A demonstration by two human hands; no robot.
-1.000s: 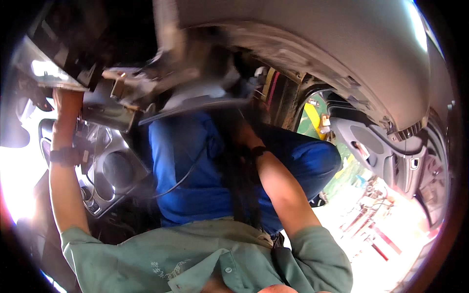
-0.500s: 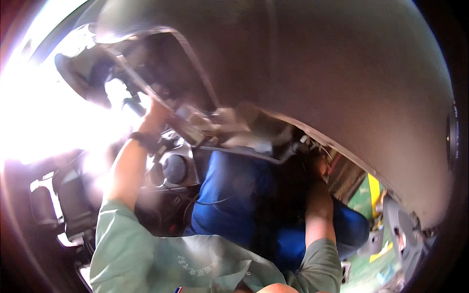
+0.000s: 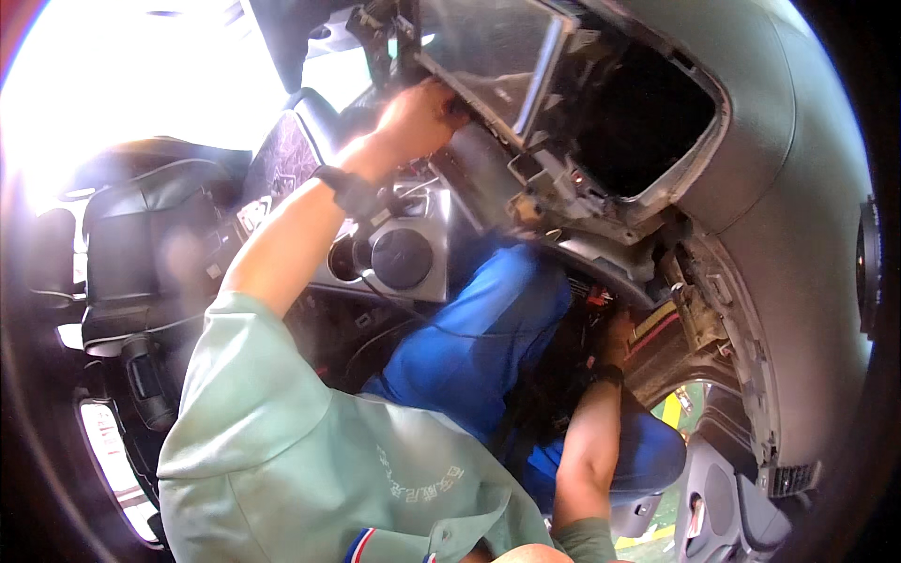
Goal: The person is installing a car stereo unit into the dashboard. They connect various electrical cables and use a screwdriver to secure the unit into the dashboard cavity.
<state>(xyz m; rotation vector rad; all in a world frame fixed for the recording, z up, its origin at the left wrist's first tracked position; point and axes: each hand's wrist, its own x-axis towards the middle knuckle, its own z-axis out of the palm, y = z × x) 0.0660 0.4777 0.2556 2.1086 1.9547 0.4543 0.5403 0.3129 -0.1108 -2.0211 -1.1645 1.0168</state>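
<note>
Black glossy panel (image 3: 488, 47) with a pale edge strip, tilted in the opened-up dashboard (image 3: 755, 178). Left hand (image 3: 419, 122) has fingers curled right at the panel's lower edge, tips unclear, can't tell if gripping; right hand (image 3: 616, 336) well apart, shadowed near a pink strip (image 3: 654, 336), finger spread and hold can't be told.

At 12 o'clock, the bare left hand (image 3: 420, 120) is at the lower edge of a glossy, dark rectangular panel (image 3: 488, 47); the bare right hand (image 3: 617, 336), partly shadowed, is near 3 o'clock; a black leather seat (image 3: 150, 239), 9 o'clock.
</note>
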